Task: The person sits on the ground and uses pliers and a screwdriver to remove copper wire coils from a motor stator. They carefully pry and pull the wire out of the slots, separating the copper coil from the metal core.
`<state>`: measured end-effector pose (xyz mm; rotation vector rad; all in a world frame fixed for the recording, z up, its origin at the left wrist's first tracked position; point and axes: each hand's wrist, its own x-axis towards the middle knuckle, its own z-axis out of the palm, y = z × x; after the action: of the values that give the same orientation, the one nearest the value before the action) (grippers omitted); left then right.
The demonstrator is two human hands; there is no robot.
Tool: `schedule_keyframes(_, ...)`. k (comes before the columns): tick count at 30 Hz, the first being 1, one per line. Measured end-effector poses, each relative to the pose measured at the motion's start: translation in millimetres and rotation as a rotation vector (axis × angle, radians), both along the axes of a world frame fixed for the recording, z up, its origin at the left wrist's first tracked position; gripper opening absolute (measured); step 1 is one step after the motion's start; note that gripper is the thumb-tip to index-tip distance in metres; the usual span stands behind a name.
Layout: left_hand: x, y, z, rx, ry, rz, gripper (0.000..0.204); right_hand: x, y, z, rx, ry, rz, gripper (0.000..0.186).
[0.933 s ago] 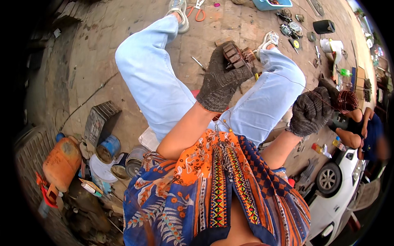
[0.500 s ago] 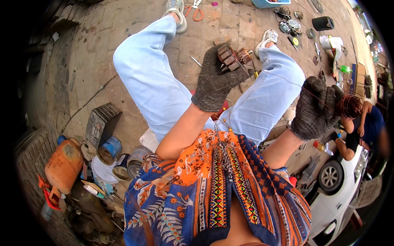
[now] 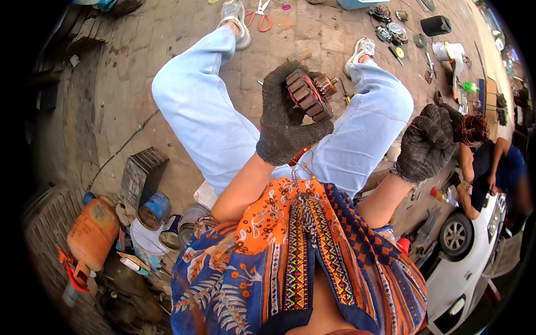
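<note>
My left hand (image 3: pixel 277 120), in a dark knitted work glove, grips a motor armature (image 3: pixel 308 96) above my lap. Its fingers and thumb wrap the slotted core, and the copper-coloured commutator end points to the right. My right hand (image 3: pixel 425 144), gloved alike, is closed in a loose fist off my right knee. A bundle of thin copper wire (image 3: pixel 472 130) shows at the outer side of that fist. From the fist a fine wire strand (image 3: pixel 385 115) runs left across my knee toward the armature.
Red-handled scissors (image 3: pixel 259 21) lie by my left foot. Motor parts (image 3: pixel 393 33) and a screwdriver (image 3: pixel 346 99) lie on the paving. At left stand paint cans (image 3: pixel 153 211) and an orange gas cylinder (image 3: pixel 93 234). Another person (image 3: pixel 507 167) sits at right by a white car (image 3: pixel 474 262).
The armature has turned in my left hand, so its slotted face shows more. My right fingers have curled closer together, and the copper wire bundle has shifted slightly upward in view.
</note>
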<state>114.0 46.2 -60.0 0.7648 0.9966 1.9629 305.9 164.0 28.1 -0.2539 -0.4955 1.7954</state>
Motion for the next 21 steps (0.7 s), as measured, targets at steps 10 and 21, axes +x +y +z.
schedule_keyframes(10, -5, -11, -14, -0.055, 0.29, 0.003, 0.099, -1, -2, 12, -0.037, 0.058, 0.144, 0.022)
schedule_keyframes(21, -13, -8, -2, -0.12, 0.542, 0.163, 0.096, 29, -1, -21, -0.066, -0.112, 0.104, 0.04)
